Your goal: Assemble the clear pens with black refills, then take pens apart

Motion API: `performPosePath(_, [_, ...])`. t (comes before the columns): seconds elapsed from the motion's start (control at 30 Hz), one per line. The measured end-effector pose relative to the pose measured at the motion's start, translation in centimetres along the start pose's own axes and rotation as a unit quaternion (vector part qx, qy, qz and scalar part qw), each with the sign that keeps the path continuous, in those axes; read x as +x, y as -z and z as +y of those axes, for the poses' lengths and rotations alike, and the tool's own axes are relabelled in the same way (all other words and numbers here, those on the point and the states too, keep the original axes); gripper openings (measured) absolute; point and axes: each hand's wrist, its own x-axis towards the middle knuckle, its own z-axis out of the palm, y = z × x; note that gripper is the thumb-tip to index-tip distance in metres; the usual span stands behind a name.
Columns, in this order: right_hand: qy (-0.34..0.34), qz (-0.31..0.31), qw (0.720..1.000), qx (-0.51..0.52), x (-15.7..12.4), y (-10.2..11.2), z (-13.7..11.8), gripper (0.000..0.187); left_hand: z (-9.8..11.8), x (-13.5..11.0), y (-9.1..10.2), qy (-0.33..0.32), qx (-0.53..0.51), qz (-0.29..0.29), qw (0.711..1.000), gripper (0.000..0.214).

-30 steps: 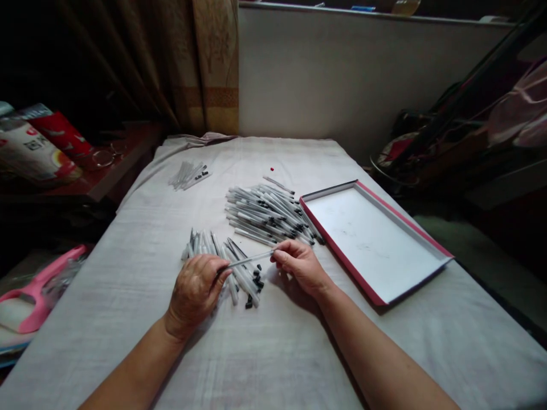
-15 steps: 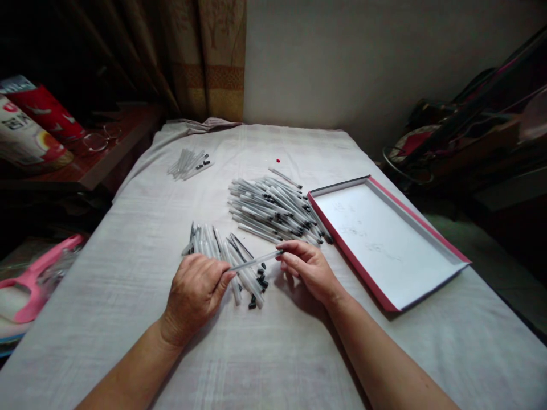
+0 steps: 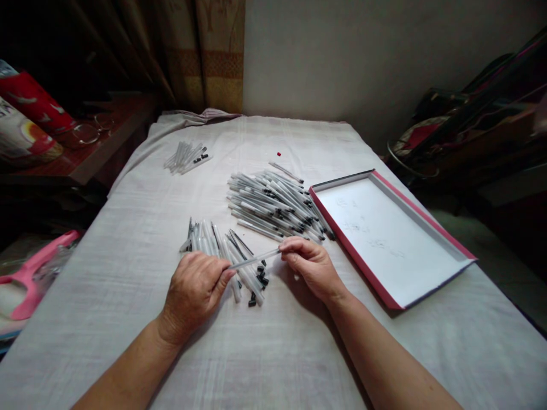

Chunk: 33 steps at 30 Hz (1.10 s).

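Observation:
Between my two hands runs one clear pen (image 3: 255, 260), held level above the cloth. My left hand (image 3: 194, 290) pinches its near end with fingers curled. My right hand (image 3: 309, 266) pinches the far end between thumb and fingertips. Under the pen lies a small pile of clear pens with black caps (image 3: 220, 250). Further back, a larger heap of the same pens (image 3: 273, 208) spreads beside a flat red-edged box lid (image 3: 387, 233).
A third, small bunch of pens (image 3: 186, 158) lies at the far left of the white-clothed table (image 3: 273, 353), with a tiny red bit (image 3: 278, 154) near it. Left of the table are a wooden shelf with glasses (image 3: 88, 135) and a pink plastic object (image 3: 29, 279).
Both hands keep hold of the same pen and have barely shifted. The view has tilted down a little, so everything sits slightly higher or further left.

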Motion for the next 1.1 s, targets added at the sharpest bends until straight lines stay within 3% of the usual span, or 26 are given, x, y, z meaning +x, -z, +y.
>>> performPosePath(0.13, [-0.051,0.013,0.998,0.030,-0.03,-0.10,-0.19,0.028,0.00,0.01,-0.01,0.003,-0.002,-0.004,1.000,0.023])
performPosePath(0.27, [-0.089,0.005,0.996,0.010,-0.12,-0.10,-0.26,0.031,0.02,0.00,0.00,0.000,-0.007,0.001,1.000,0.023])
performPosePath(0.57, [-0.067,-0.007,0.998,0.010,-0.16,0.15,0.14,0.028,-0.04,0.00,-0.11,0.003,-0.011,-0.005,1.000,0.023])
performPosePath(0.7, [-0.076,-0.013,0.997,0.031,-0.11,0.05,-0.18,0.037,0.00,0.03,-0.10,0.007,-0.016,-0.004,1.000,0.025])
performPosePath(1.1, [-0.057,-0.014,0.998,-0.004,-0.17,0.37,0.19,0.021,-0.08,-0.06,-0.23,0.006,-0.019,-0.007,1.000,0.023])
